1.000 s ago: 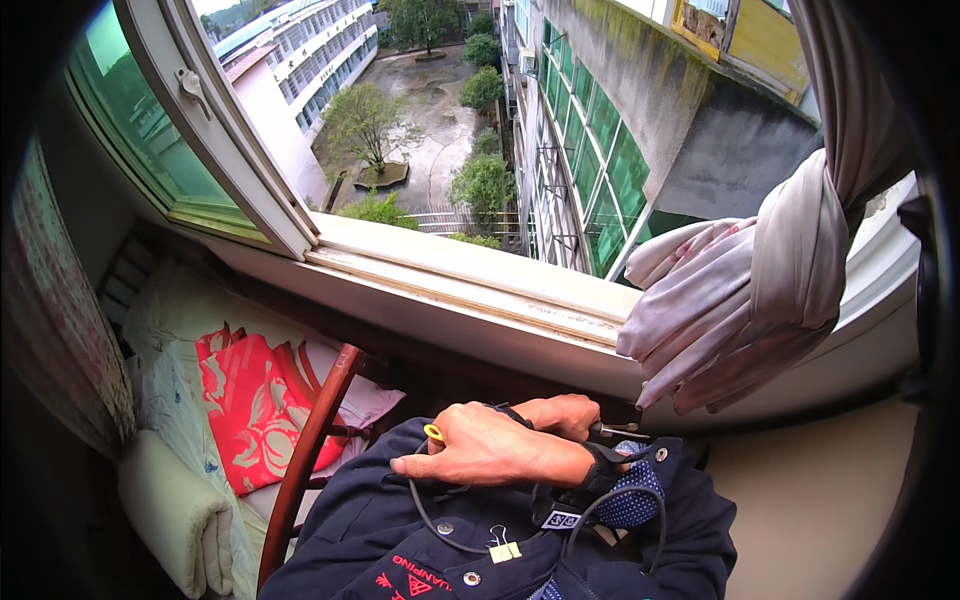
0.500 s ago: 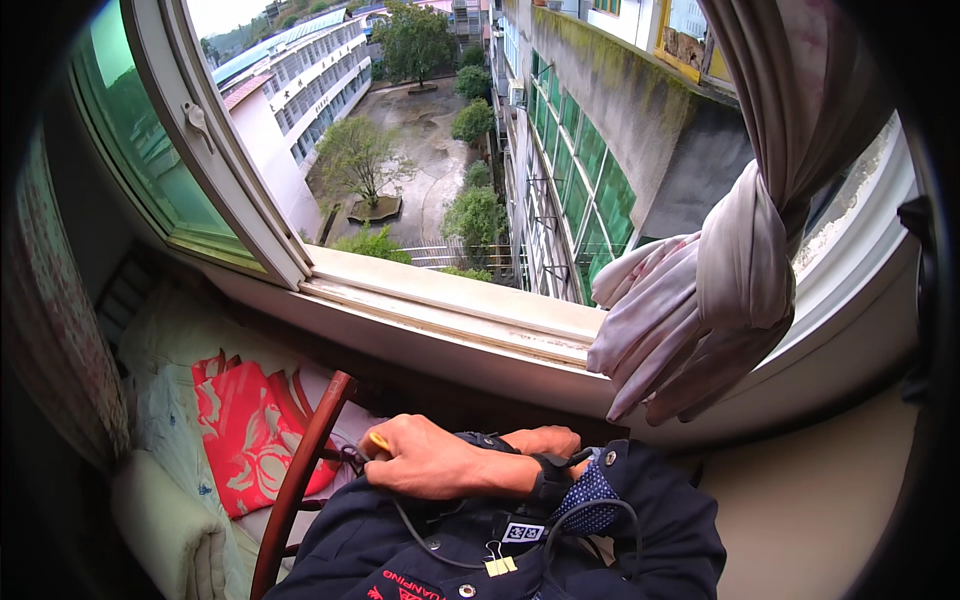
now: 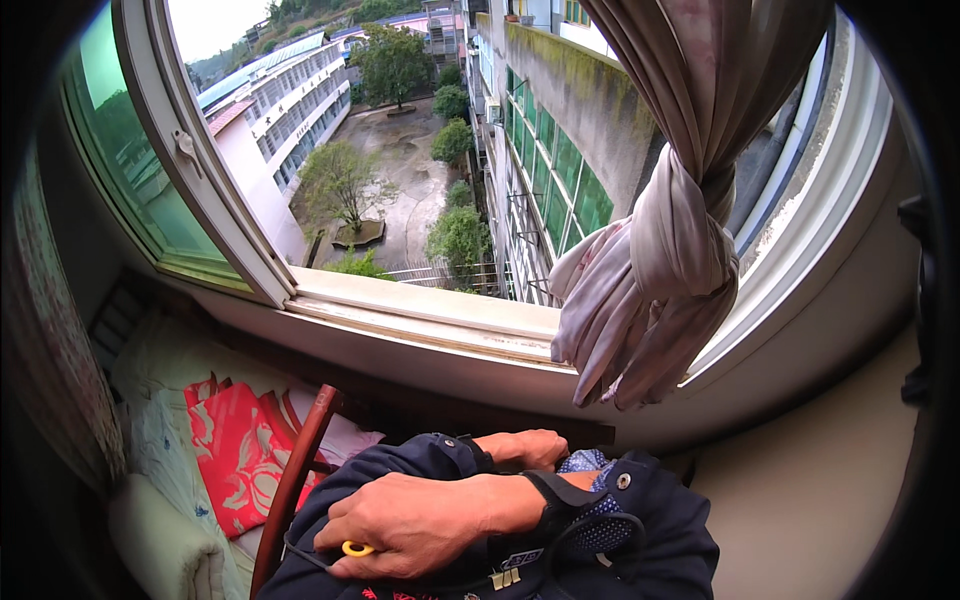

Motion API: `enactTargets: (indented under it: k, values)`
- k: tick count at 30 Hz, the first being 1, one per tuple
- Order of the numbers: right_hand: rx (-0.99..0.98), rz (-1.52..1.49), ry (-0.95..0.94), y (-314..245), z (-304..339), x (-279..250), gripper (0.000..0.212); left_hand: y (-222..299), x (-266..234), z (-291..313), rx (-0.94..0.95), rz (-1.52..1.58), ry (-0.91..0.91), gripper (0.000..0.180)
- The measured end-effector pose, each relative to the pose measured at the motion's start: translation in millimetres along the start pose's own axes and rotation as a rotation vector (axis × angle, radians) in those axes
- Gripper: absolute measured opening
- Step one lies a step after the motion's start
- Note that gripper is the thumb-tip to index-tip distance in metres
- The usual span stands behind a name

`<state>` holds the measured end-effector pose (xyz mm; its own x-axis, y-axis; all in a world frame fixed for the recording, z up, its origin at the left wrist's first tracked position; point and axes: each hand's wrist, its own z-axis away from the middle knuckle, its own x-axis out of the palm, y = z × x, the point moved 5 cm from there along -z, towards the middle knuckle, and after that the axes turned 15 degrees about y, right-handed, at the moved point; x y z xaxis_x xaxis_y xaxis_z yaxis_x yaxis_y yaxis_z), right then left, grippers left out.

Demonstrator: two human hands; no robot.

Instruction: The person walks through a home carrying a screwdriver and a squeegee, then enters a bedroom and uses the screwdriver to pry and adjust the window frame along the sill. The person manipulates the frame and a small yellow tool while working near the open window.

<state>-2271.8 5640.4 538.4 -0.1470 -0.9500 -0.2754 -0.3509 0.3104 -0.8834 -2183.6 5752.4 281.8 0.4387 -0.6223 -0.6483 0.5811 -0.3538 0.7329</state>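
My forearms cross in front of the dark jacket (image 3: pixel 380 468). My right hand (image 3: pixel 405 525), with a black band (image 3: pixel 560 500) at its wrist, reaches across to the left. Its fingers are closed around a thing of which only a yellow ring-shaped part (image 3: pixel 357 549) shows; the rest is hidden. Farther off, my left hand (image 3: pixel 530 448) lies curled beside a blue dotted cuff (image 3: pixel 585 461); its fingertips are hidden. A thin dark cord (image 3: pixel 612 516) loops over the jacket front. Near the lower edge a pale yellow binder clip (image 3: pixel 507 579) is partly visible.
An open window with a pale sill (image 3: pixel 420 325) stretches ahead, above a courtyard. A knotted curtain (image 3: pixel 685 240) hangs at right. To the left are a brown wooden rail (image 3: pixel 308 440), a red patterned cloth (image 3: pixel 235 450) and a rolled pale quilt (image 3: pixel 165 535).
My right hand, with the yellow-ringed thing in it, has come nearer and lower. My left hand has shifted slightly left. The view has turned, moving the curtain leftward.
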Motion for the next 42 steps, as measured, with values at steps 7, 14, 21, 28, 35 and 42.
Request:
enactTargets:
  k: [7,14,21,28,35,42]
  values:
    - [0.071,0.058,0.534,-26.4,74.2,-89.9,0.025,13.0,-27.8,2.0,-0.088,0.076,0.008,0.029]
    - [0.394,-0.119,1.026,-31.8,173.1,-120.9,0.032,32.3,-65.5,1.1,-0.006,0.436,0.17,0.022]
    - [0.252,0.011,1.428,-15.6,270.3,-102.8,0.041,35.1,-104.8,10.8,-0.043,0.291,0.19,0.019]
    - [0.663,-0.011,1.646,36.3,311.1,-71.0,0.028,14.0,-89.5,-6.5,0.045,0.28,0.109,0.018]
    - [0.759,0.005,1.447,44.6,276.9,-76.7,0.034,-4.0,-75.3,-14.7,0.04,0.279,0.063,0.018]
    - [1.011,0.091,1.133,67.6,238.9,-81.1,0.027,-32.8,-51.9,-0.7,-0.048,0.297,0.063,0.017]
